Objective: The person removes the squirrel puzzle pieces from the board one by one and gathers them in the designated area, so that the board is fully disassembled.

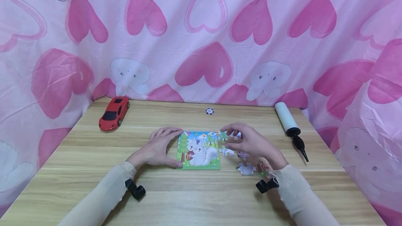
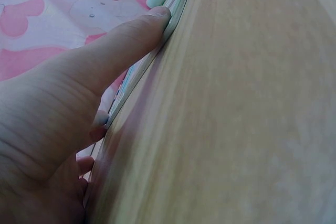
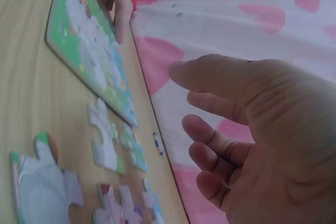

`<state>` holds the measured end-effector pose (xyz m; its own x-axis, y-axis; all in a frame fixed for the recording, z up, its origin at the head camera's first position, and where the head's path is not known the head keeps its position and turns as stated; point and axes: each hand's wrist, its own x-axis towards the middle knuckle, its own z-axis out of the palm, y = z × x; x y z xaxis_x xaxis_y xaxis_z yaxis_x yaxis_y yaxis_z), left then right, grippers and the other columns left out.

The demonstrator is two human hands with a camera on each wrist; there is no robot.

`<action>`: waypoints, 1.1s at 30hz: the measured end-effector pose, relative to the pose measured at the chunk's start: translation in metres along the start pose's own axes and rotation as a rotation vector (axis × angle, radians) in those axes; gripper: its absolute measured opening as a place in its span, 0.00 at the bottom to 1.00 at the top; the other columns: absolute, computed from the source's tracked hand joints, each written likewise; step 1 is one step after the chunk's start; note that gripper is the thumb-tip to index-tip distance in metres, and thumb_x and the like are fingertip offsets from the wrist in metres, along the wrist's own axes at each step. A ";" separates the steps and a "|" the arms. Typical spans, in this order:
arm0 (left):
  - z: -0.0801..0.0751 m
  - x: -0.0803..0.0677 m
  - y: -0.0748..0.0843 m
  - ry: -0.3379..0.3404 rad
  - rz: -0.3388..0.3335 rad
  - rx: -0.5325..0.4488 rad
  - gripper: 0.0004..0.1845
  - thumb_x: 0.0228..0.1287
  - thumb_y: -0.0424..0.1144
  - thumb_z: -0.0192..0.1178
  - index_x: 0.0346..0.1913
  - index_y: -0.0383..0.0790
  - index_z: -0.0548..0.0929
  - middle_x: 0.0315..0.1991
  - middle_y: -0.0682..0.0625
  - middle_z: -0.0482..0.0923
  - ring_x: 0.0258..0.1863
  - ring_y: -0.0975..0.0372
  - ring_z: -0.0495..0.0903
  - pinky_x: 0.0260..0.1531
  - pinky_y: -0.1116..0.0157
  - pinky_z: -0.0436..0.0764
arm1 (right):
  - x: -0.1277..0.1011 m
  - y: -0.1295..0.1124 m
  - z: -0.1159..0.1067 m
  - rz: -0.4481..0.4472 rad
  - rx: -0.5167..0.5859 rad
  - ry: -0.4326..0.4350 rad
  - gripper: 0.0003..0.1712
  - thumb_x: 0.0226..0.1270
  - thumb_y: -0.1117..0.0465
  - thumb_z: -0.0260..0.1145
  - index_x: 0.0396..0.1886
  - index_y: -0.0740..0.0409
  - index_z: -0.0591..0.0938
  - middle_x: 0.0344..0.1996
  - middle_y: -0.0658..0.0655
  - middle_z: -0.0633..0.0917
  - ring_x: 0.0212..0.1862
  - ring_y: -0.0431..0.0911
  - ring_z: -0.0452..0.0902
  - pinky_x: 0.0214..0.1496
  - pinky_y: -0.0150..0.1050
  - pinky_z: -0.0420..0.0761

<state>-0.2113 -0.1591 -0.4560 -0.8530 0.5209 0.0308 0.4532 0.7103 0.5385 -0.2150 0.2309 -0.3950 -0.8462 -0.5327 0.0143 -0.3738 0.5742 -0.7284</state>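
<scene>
Wooden table [image 1: 201, 198]; left hand [image 1: 158, 147] flat against puzzle [image 1: 199, 151] edge; right hand [image 1: 248, 144] loose, empty, hiding pieces.

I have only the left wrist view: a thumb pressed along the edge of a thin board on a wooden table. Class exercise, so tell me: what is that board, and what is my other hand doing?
Observer: The board is a cartoon jigsaw puzzle, partly assembled; the left hand holds its left edge.
Operator: And the right hand?
Observer: The right hand hovers over the puzzle's unfinished right side, fingers loosely curled; the right wrist view shows nothing in it.
Operator: Are any pieces loose?
Observer: Yes, several loose pieces lie on the table right of the puzzle, under and near that hand.
Operator: Anything else on the table?
Observer: A red toy car sits at the far left and a hand pump at the far right.
</scene>
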 end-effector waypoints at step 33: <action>0.000 -0.001 0.000 0.005 0.003 0.003 0.70 0.44 0.77 0.81 0.88 0.50 0.66 0.86 0.48 0.62 0.83 0.45 0.58 0.79 0.31 0.57 | 0.007 -0.010 0.027 -0.020 0.008 0.014 0.41 0.66 0.53 0.87 0.77 0.49 0.81 0.59 0.54 0.89 0.54 0.54 0.84 0.58 0.56 0.87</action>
<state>-0.2105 -0.1595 -0.4565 -0.8530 0.5206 0.0371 0.4566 0.7099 0.5363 -0.2066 0.2047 -0.4061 -0.8437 -0.5354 0.0389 -0.3880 0.5580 -0.7336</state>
